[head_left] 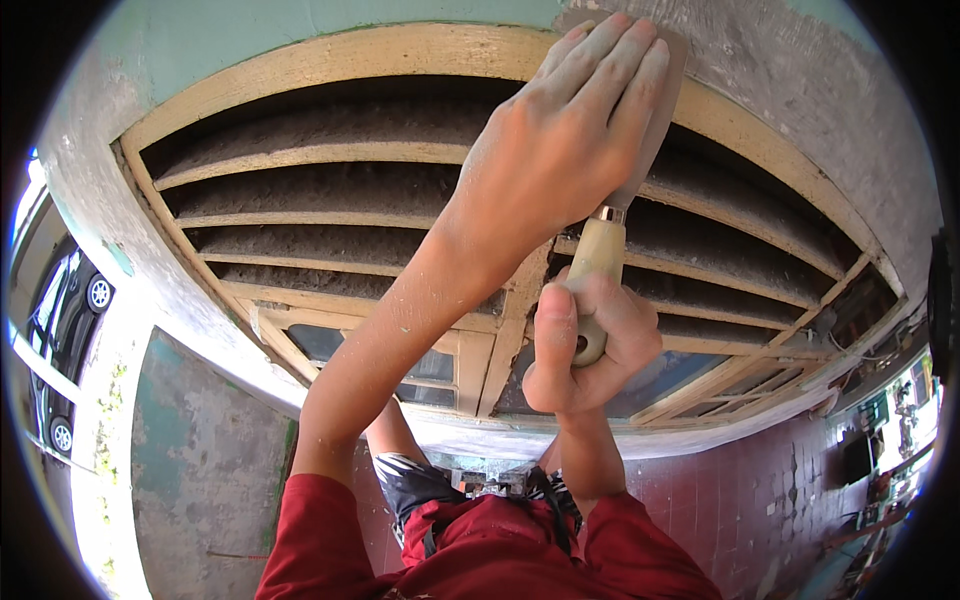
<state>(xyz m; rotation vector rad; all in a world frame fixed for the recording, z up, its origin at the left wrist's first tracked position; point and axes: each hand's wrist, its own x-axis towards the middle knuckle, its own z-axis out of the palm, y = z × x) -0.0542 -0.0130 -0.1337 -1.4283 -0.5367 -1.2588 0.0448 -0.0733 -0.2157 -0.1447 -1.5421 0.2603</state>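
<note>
My right hand (600,345) is closed round the pale handle (600,250) of a scraper, thumb on one side. Its grey metal blade (660,125) points up and away, tip against the wall (760,70) just above a cream wooden frame (400,55). My left hand (565,120) lies on the blade with fingers stretched out and close together, hiding much of it. Pale dust coats the fingers. Around the tip the wall is patchy grey, while farther left it is pale green paint (220,40). Both sleeves are red.
Dusty wooden louvre slats (330,150) fill the frame behind my arms, above glass panes (430,375). A peeling green-grey panel (200,450) stands lower left, with dark cars (70,330) beyond. Red floor tiles (720,500) lie below; cluttered items (890,430) are at far right.
</note>
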